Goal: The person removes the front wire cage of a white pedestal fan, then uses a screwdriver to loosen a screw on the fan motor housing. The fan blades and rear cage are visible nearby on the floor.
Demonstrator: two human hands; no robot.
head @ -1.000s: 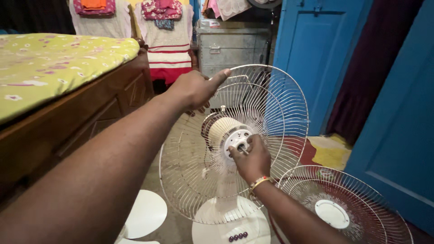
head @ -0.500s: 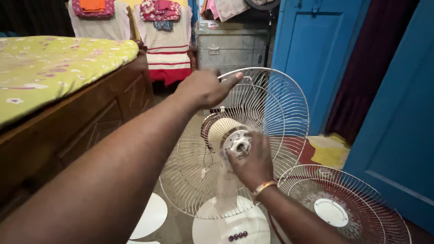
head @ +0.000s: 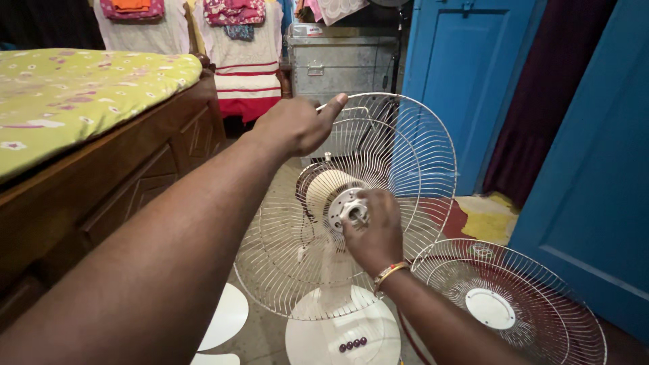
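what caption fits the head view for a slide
Left hand grips the top rim of a fan's rear wire guard while the right hand works at the motor hub.

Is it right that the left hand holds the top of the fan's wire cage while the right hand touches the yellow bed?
Not quite. In the head view the left hand does hold the top of the wire cage, but the right hand is at the fan's middle hub, not the bed.

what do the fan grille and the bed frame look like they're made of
Grille: thin metal wire, apparently pale-coated, judging by the fine radial spokes and glossy glints. Bed frame: dark brown wood, seemingly varnished, with carved panels and a faint sheen.
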